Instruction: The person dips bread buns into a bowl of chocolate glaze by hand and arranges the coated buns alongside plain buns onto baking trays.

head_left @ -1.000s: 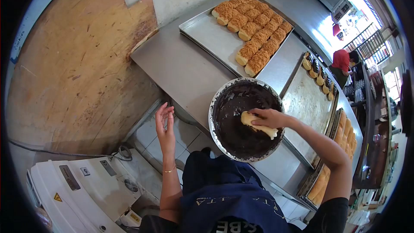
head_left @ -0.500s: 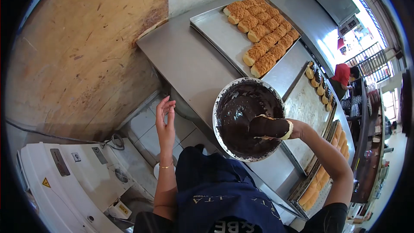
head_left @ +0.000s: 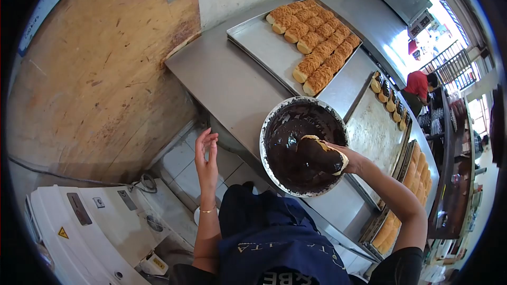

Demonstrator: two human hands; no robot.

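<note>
My right hand (head_left: 353,161) grips a bread roll (head_left: 321,159) at its uncoated side, over the bowl. Dark chocolate covers the roll's upward face, and a pale rim of bread shows at its edges. Beneath it, the bowl (head_left: 263,150) has a light, smeared rim and holds glossy dark chocolate (head_left: 285,166). Whether the roll touches the chocolate I cannot tell. My left hand (head_left: 206,153) hangs in the air left of the table, fingers extended and holding nothing.
Topped rolls (head_left: 311,42) fill part of a metal tray (head_left: 253,39) at the back. Chocolate-coated rolls (head_left: 391,100) line the far side of another tray (head_left: 377,126). Plain rolls (head_left: 417,174) lie at right. A white machine (head_left: 79,232) stands lower left; a person in red (head_left: 417,84) bends beyond.
The roll in my right hand has shifted slightly up and left and turned, its coated face now tilted differently. My left hand has lowered slightly, still open.
</note>
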